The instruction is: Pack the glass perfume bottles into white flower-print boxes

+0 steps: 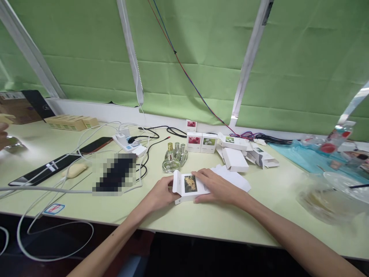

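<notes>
A small white box (190, 185) with a yellow flower picture lies on its side near the front of the table, its end flap raised on the left. My left hand (162, 192) grips that open end, fingers partly hidden behind the flap. Across the right end of the box my right hand (215, 186) is closed, thumb along the near side. Just behind stand several glass perfume bottles (171, 163) with gold and silver caps. White sheets of paper (235, 179) lie partly under my right forearm's far side.
Small flower-picture boxes (208, 143) stand near the wall, beside a heap of opened white boxes (235, 159). On the left are a power strip (129, 144), cables, phones and yellow cartons (69, 122). A plastic container (325, 200) and blue bag (305, 157) occupy the right. A person's hand shows far left.
</notes>
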Motion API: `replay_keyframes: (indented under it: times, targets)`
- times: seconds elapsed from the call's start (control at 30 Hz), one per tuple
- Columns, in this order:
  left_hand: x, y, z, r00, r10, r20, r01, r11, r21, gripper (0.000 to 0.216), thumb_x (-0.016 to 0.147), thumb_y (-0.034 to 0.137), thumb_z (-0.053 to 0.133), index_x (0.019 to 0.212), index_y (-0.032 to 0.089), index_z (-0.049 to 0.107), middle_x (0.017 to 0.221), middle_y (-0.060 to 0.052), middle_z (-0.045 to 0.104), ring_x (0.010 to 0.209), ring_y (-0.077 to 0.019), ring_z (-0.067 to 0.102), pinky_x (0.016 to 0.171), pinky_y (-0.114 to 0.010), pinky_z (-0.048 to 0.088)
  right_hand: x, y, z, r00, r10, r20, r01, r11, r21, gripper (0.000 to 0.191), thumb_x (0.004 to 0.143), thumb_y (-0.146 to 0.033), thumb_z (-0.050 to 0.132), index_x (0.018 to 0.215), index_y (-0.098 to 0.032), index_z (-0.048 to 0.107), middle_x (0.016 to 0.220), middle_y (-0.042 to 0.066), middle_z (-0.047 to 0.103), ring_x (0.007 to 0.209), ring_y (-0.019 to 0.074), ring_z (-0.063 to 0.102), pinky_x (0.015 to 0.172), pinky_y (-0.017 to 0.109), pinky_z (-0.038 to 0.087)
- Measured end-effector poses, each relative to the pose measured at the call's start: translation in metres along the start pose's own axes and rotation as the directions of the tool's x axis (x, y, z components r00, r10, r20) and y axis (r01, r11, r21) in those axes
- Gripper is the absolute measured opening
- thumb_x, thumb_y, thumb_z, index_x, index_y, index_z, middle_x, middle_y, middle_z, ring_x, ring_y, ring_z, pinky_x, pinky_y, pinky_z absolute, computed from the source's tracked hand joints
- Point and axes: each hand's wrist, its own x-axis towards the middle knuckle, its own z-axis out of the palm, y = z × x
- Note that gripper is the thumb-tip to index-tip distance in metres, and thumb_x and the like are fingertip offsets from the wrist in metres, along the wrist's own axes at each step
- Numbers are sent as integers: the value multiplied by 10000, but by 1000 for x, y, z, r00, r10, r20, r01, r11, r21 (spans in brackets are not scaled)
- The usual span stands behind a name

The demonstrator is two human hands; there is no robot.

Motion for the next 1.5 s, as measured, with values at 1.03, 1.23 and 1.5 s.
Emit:
replay_keyframes:
  times: [1.03, 1.23, 1.5]
  targets:
    - [-1, -15, -19, 999, -15, -49, 25, 977, 212, 421, 772, 567, 643, 860, 160, 707, 740, -35, 652, 590, -164, 525, 550, -241, 343, -19, 16, -46, 976, 181, 122, -165, 978, -130, 751, 789, -563, 725, 1422, -212, 526, 1350, 165, 562, 1205, 351, 541, 955, 466, 475]
    - [-4, -24, -31, 996, 23, -89, 3, 957, 289, 395, 781, 567, 647, 820, 180, 718, 673, -14, 623, 573, -158, 510, 536, -232, 322, -21, 20, -48, 974, 194, 118, -176, 973, -151, 732, 789, -499, 731, 1427, -209, 520, 1368, 156, 555, 1242, 349, 528, 985, 453, 459]
    - [-16, -17, -48, 998, -29, -60, 48, 939, 341, 415, 842, 605, 593, 893, 202, 680, 667, 1, 606, 566, -145, 492, 518, -228, 330, -24, 22, -52, 966, 233, 117, -211, 963, -170, 646, 781, -436, 739, 1363, -216, 569, 1389, 152, 535, 1262, 349, 515, 996, 440, 454]
